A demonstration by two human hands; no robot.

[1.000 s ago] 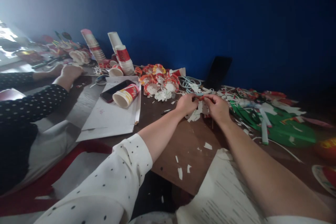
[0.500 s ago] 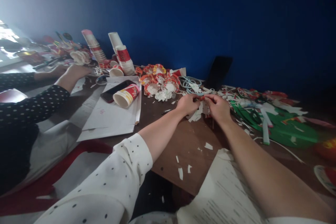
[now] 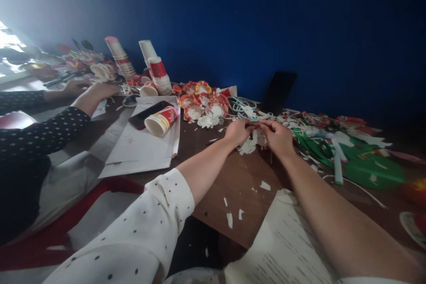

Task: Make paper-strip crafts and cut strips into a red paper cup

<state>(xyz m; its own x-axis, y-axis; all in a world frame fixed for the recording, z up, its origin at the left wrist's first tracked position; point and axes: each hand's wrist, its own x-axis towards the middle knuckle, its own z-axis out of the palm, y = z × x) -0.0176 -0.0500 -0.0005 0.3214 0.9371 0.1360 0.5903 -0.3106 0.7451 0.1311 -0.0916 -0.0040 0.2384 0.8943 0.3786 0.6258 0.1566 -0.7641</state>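
Brown table [image 3: 233,177] stood against a blue wall [image 3: 216,22]. Left hand [image 3: 238,132] and right hand [image 3: 278,138]: both pinched a small red piece [image 3: 256,125], held between them above white paper scraps [image 3: 248,146]. Left of these lay red cut pieces [image 3: 199,100], then a paper cup [image 3: 162,121]; right, a green sheet [image 3: 374,168].

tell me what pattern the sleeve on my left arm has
The left sleeve is white with small dark dots, best seen in the head view.
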